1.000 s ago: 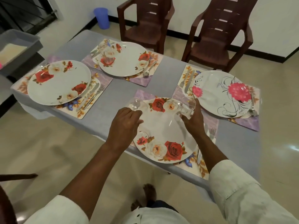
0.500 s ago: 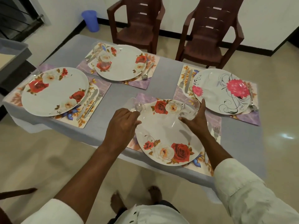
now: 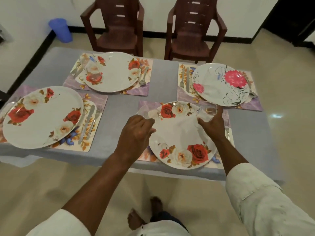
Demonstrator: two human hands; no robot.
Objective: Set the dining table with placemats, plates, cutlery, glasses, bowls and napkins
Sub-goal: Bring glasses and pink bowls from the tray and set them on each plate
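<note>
i see my right hand (image 3: 212,126) curled round a clear glass (image 3: 207,111), held tilted over the far right rim of the near plate (image 3: 180,133), and my left hand (image 3: 136,132) pinching a second glass (image 3: 151,114) at that plate's far left rim (mostly hidden by the fingers). four plates sit on placemats on the grey table (image 3: 122,106); a third glass (image 3: 92,72) stands on the far left plate (image 3: 113,71), with cutlery beside the plates.
</note>
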